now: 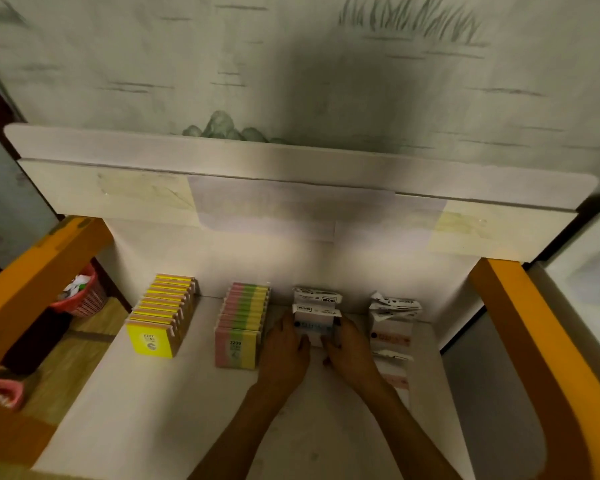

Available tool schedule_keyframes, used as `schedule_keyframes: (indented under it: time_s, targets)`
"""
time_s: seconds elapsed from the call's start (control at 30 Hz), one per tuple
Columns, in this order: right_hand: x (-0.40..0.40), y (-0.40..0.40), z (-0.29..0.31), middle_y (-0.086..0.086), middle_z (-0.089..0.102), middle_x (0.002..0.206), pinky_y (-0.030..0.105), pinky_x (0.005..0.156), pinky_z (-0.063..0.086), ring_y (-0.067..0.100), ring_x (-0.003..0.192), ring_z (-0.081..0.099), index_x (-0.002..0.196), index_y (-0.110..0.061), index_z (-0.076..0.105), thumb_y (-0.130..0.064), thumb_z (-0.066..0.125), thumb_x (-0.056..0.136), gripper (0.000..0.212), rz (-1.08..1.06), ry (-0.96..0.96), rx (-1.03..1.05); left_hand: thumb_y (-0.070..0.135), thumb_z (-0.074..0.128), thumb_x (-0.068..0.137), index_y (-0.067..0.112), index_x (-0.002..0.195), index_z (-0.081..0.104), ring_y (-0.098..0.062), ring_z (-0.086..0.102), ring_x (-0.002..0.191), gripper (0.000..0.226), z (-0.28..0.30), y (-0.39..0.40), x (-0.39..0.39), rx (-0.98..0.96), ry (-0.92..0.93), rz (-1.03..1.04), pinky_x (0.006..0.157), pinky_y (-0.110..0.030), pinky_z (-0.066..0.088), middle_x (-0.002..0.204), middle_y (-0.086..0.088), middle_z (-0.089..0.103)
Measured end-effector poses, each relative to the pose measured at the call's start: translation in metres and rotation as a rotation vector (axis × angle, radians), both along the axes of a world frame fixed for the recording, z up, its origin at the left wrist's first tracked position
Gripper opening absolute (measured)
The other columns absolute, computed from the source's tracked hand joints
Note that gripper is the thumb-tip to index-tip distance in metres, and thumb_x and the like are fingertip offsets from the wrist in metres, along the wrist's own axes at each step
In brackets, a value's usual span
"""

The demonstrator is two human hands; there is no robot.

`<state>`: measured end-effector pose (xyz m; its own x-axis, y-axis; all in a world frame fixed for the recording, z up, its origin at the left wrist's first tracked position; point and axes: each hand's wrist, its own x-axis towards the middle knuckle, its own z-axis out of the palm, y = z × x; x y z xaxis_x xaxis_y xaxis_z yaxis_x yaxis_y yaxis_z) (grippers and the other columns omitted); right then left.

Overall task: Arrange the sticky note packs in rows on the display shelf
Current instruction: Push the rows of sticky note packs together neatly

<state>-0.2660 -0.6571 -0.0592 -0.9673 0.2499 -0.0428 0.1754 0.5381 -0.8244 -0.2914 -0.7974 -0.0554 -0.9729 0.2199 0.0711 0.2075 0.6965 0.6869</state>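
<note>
- My left hand and right hand bracket the front pack of the blue-label row; the fingers of both are curled in against its face and sides, pinching it upright on the display shelf.
- That row is short, only a couple of packs with loose white header flaps sticking up behind my fingertips. If I squeeze unevenly, I'd expect the front pack to twist or tip forward.
- The flaps look flimsy and bent. Pushing the pack back hard could crumple them, or let one slide under the next.
- My left knuckles sit just beside the pink-green-yellow row. A careless sideways nudge could knock its front pack out of line.
- My right wrist is close to the red-label packs, which already look untidy, some upright and some lying flat towards me. Drawing the arm back could drag those flat ones further off.
- The yellow row stands well apart on the left and seems safe.
- The light is dim and the view blurred, so I can't judge whether the blue-label row is truly square to the back wall.
</note>
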Motion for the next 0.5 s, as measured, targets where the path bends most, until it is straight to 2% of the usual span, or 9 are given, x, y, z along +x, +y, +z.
schedule_keyframes:
  time_s: [0.1,0.17,0.23,0.3,0.33,0.4,0.5]
  targets:
    - [0.008,-0.001,0.005,0.0,0.057,0.134,0.041,0.078,0.061,0.021,0.107,0.065,0.137,-0.024,0.046,-0.01,0.065,0.088,0.055,0.023,0.041,0.035,0.027,0.054,0.095,0.014,0.139,0.044,-0.019,0.055,0.112,0.046,0.002,-0.004,0.008,-0.038,0.023,0.053,0.09,-0.026,0.043,0.127,-0.006,0.058]
    - [0.016,-0.001,0.009,-0.003,0.055,0.135,0.043,0.083,0.059,0.023,0.106,0.065,0.139,-0.026,0.044,-0.011,0.065,0.089,0.056,0.025,0.056,0.04,0.029,0.054,0.095,0.012,0.138,0.044,-0.022,0.052,0.114,0.047,0.006,-0.004,0.015,-0.05,0.041,0.096,0.093,-0.031,0.043,0.128,-0.008,0.056]
    - [0.025,0.002,0.014,-0.007,0.051,0.129,0.031,0.074,0.06,0.024,0.098,0.066,0.143,-0.026,0.04,-0.012,0.064,0.091,0.059,0.0,0.038,0.011,0.031,0.055,0.096,0.01,0.139,0.045,-0.026,0.048,0.12,0.049,0.012,-0.004,0.023,-0.069,0.066,0.114,0.097,-0.036,0.041,0.13,-0.009,0.055]
    - [0.033,0.007,0.015,-0.003,0.049,0.127,0.013,0.056,0.052,0.018,0.081,0.066,0.146,-0.023,0.037,-0.013,0.061,0.094,0.059,-0.025,0.015,-0.007,0.033,0.055,0.095,0.012,0.139,0.046,-0.026,0.046,0.121,0.049,0.015,-0.004,0.029,-0.11,0.094,0.114,0.101,-0.037,0.039,0.13,-0.008,0.056]
    - [0.037,0.01,0.016,0.0,0.049,0.13,0.009,0.052,0.047,0.013,0.073,0.065,0.146,-0.019,0.037,-0.013,0.061,0.094,0.057,-0.035,0.001,0.001,0.034,0.056,0.095,0.012,0.137,0.048,-0.026,0.046,0.121,0.049,0.017,-0.004,0.032,-0.132,0.11,0.115,0.102,-0.038,0.038,0.129,-0.007,0.057]
    - [0.042,0.018,0.013,0.003,0.049,0.137,0.004,0.052,0.042,0.006,0.065,0.062,0.147,-0.013,0.037,-0.016,0.061,0.094,0.058,-0.049,-0.031,0.042,0.036,0.056,0.093,0.013,0.134,0.051,-0.026,0.049,0.117,0.047,0.02,-0.001,0.036,-0.162,0.143,0.108,0.1,-0.037,0.038,0.124,-0.007,0.059]
    - [0.053,0.027,0.019,0.002,0.051,0.136,0.003,0.056,0.043,0.014,0.072,0.065,0.142,-0.015,0.043,-0.018,0.062,0.094,0.052,-0.05,-0.022,0.096,0.042,0.051,0.094,0.02,0.133,0.051,-0.021,0.051,0.117,0.045,0.024,0.005,0.043,-0.22,0.124,0.069,0.097,-0.033,0.034,0.125,-0.001,0.058]
